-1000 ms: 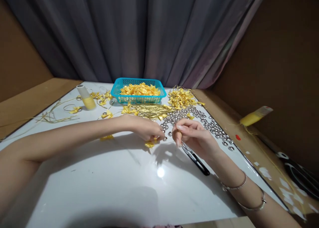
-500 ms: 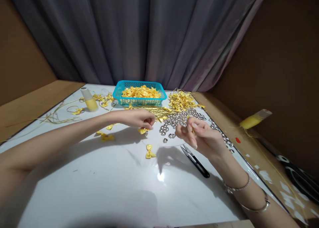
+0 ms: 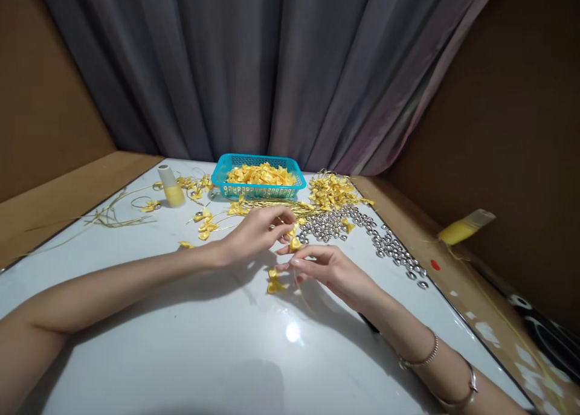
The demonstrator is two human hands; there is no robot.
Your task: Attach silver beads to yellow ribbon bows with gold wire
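Note:
Above the middle of the white table, my left hand (image 3: 263, 229) is closed on a small yellow ribbon bow (image 3: 295, 243) at its fingertips. My right hand (image 3: 334, 271) faces it from the right, thumb and fingers pinched together on a thin cord (image 3: 298, 285) that trails down below them. The fingertips of both hands nearly meet at the bow, and they hide part of it. Just under them another yellow bow (image 3: 274, 282) lies on the table. Black-handled thread snips (image 3: 370, 325) are mostly hidden beneath my right forearm.
A blue basket (image 3: 258, 191) of yellow bows stands at the back, beside a pile of corded bows (image 3: 333, 190). Silver heart-shaped beads (image 3: 328, 225) spread to the right edge. Gold cords (image 3: 290, 208) lie before the basket. A yellow glue bottle (image 3: 172, 188) stands at left; scissors (image 3: 548, 330) lie far right.
My right hand has come left and down to meet my left hand, which has moved slightly right with the bow. The right forearm now covers most of the snips.

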